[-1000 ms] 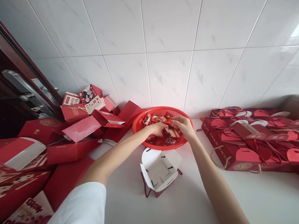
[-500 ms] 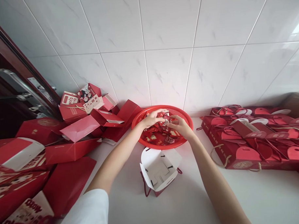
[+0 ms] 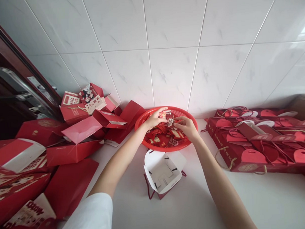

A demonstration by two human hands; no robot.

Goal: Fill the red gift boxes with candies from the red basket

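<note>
Over a red plastic basket (image 3: 193, 134) full of small red wrapped packets (image 3: 165, 139), both of my hands work close together. My left hand (image 3: 155, 120) is closed around a reddish packet with light print (image 3: 164, 114). In my right hand (image 3: 187, 127), a dark red packet with a white heart-shaped mark (image 3: 170, 121) is pinched by its right edge. Directly in front of the basket stands an open box (image 3: 163, 174), white inside, with dark red cord handles at its sides and its flaps spread.
Red cartons (image 3: 66, 152) lie in a loose heap on the left, beside a door with a metal handle (image 3: 13, 82). Closed red gift boxes (image 3: 246, 158) with cord handles fill the right side. A tiled wall (image 3: 173, 73) rises behind the white table (image 3: 190, 200).
The dark red packet now shows clearly between my hands, its marked face turned up. My fingers have shifted slightly around the packets. The open box stays in place.
</note>
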